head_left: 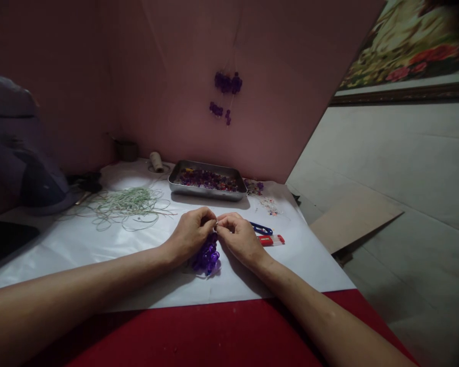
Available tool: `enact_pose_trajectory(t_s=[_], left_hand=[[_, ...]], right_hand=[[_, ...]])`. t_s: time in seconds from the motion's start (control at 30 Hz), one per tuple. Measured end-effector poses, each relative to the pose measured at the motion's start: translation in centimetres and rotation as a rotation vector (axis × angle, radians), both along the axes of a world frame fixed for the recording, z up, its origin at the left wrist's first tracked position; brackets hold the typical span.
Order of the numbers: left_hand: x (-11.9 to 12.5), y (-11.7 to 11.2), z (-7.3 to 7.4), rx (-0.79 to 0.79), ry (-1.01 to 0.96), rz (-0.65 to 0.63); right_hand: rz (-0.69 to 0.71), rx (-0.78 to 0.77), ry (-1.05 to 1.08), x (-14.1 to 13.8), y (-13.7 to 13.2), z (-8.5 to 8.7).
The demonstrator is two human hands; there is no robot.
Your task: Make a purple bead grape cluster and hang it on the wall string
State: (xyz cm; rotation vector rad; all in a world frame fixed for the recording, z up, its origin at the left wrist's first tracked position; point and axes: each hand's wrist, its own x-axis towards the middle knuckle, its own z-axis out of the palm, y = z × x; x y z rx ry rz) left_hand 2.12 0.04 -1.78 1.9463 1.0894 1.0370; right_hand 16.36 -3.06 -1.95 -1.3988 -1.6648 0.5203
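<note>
My left hand (pixel 194 233) and my right hand (pixel 240 238) meet over the white sheet, fingertips pinched almost together. Below the pinch hangs or rests a bunch of shiny purple beads (pixel 207 257), partly covered by my left hand, which grips its upper end. A tiny pale bit shows between the fingertips, too small to name. Just past my right hand lie a blue-handled tool (pixel 262 229), perhaps thread snips, and a red box cutter (pixel 271 240), both partly hidden by that hand.
Behind my hands stands a metal tray (pixel 208 193) of mixed beads, with loose beads (pixel 268 205) to its right. Tangled pale green cord (pixel 126 204) lies left, a thread spool (pixel 156 161) behind it. Purple bead pieces (pixel 225 82) hang on the pink wall. Red cloth (pixel 199 336) covers the near edge.
</note>
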Motion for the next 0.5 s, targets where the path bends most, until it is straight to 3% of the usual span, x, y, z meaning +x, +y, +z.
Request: enact_pose_trajectory(t_s=[0.5], left_hand=[[-0.01, -0.17, 0.19, -0.022, -0.023, 0.000]], right_hand=[[0.022, 0.018, -0.030, 0.15, 0.06, -0.19]])
